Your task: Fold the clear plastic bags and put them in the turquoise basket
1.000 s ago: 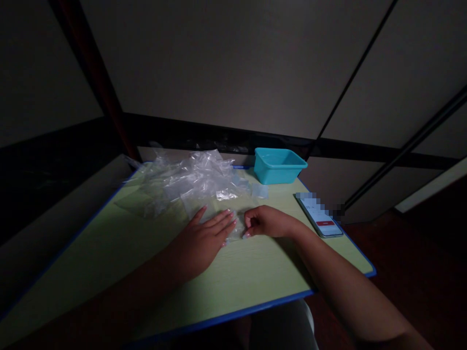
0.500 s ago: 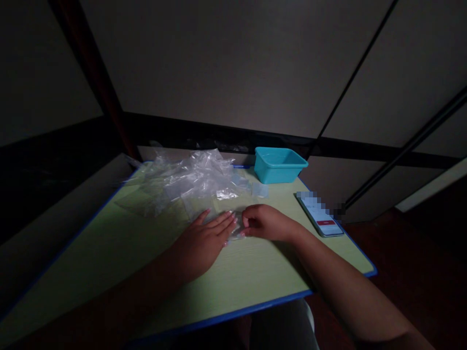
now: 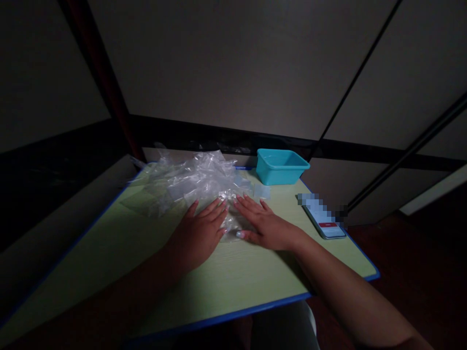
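My left hand (image 3: 200, 231) lies with its fingers stretched out over a clear plastic bag (image 3: 233, 224) on the table. From the other side my right hand (image 3: 264, 223) rests on the same bag, fingers spread and thumb pointing toward the left hand. Parts of the bag are hidden under both hands. Just beyond the fingertips spreads a loose pile of clear plastic bags (image 3: 204, 172), crumpled and shiny.
A turquoise plastic basket (image 3: 282, 175) stands at the table's back right, with a small pale translucent square (image 3: 261, 191) in front of it. A phone (image 3: 326, 221) lies near the right edge. The pale green table (image 3: 219, 287) has a blue rim, and wall panels rise behind it.
My right hand has uncurled from a pinch and now lies spread on the bag. My left hand has shifted slightly to the left. The view has moved a little.
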Demonstrator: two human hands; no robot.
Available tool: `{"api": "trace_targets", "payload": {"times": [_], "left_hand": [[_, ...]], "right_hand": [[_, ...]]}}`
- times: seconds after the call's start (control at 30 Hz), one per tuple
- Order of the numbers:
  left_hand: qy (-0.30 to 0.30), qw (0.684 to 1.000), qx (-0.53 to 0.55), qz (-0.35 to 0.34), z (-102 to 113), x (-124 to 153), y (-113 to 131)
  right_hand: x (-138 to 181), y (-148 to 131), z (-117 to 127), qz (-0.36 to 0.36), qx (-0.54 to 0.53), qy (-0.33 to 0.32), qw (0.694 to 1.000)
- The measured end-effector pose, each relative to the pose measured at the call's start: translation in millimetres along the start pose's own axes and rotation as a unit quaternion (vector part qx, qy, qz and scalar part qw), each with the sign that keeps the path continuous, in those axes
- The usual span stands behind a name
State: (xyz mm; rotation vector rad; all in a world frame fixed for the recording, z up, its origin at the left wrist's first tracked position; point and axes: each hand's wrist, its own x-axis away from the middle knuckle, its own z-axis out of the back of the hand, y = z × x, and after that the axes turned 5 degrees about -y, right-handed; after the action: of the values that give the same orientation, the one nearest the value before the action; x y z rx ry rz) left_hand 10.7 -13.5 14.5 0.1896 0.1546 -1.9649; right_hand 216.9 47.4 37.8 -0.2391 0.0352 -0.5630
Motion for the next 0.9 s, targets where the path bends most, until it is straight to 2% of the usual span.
{"api": "trace_targets", "payload": {"times": [0.13, 0.4, 0.6, 0.9], "left_hand": [[-0.032, 0.999, -0.003, 0.012, -7, 2, 2], [-0.090, 0.995, -0.011, 0.042, -7, 7, 5], [-0.088, 0.994, -0.026, 0.057, -7, 7, 5], [-0.060, 0.996, -0.020, 0.066, -5, 10, 6]], "right_hand": [[-3, -5, -15, -0.034, 0.015, -0.076, 0.996], [-6, -9, -12, -0.054, 0.008, -0.126, 0.990], [-5, -4, -12, -0.089, 0.008, -0.122, 0.988], [-2, 4, -6, -0.109, 0.005, -0.152, 0.982]]}}
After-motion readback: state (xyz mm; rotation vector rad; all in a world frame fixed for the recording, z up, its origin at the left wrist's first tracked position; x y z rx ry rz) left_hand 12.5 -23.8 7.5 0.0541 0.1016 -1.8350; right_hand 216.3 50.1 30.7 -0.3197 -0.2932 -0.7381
